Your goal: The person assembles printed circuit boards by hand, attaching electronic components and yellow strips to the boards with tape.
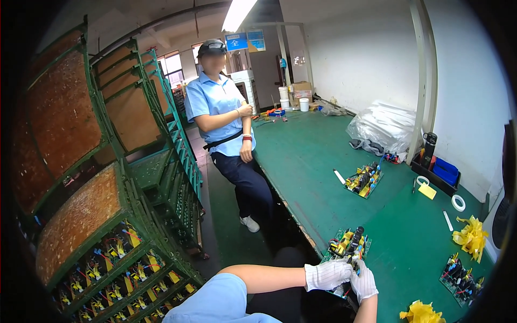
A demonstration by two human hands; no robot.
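Observation:
A green circuit board (368, 245) with yellow and black components lies at the near edge of the green table, partly under my hands. My left hand (327, 275), in a white striped glove, reaches in from the left over its near part. Beside it, my right hand (364, 282), gloved alike, comes up from below. The fingertips of both hands are closed and meet among the board's components. Whatever they pinch there is too small and too covered to name.
A second circuit board (364, 180) lies farther back, a third (461, 281) at the right. Crumpled yellow tape (470, 238), a white tape roll (458, 203) and a black tray (437, 177) sit along the right. A person (221, 116) stands left of the table, near green racks (134, 258).

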